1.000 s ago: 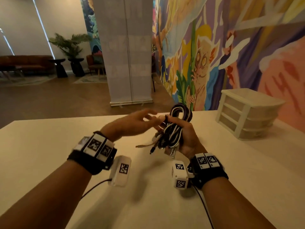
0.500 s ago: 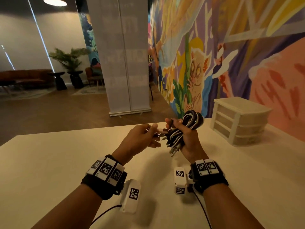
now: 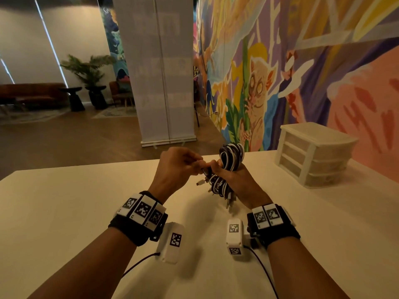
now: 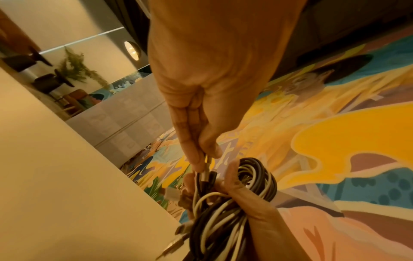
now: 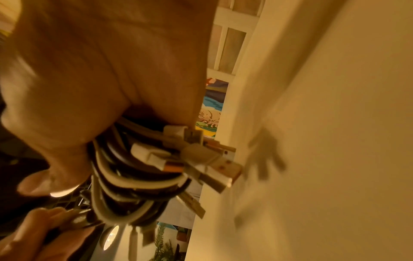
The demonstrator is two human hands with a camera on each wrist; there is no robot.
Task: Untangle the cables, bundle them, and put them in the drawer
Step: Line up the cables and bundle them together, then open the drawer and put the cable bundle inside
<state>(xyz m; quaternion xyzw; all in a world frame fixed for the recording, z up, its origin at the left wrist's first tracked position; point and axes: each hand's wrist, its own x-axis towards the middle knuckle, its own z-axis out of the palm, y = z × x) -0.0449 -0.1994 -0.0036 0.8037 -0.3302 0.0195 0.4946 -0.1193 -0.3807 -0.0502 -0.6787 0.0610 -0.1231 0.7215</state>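
Observation:
A bundle of black and white cables is held above the white table. My right hand grips the coil around its middle, with its loops sticking up and several USB plugs hanging below. My left hand pinches a loose cable end at the left side of the bundle, fingers and thumb pressed together on it. A white three-drawer unit stands at the table's far right, all drawers closed.
A painted mural wall runs behind the drawer unit. A white roll-up banner stands beyond the table's far edge. Further back are a plant, dark side tables and a sofa.
My left hand went from spread fingers to a pinch on a cable end at the bundle. Both hands moved a little farther from me and the bundle stands more upright.

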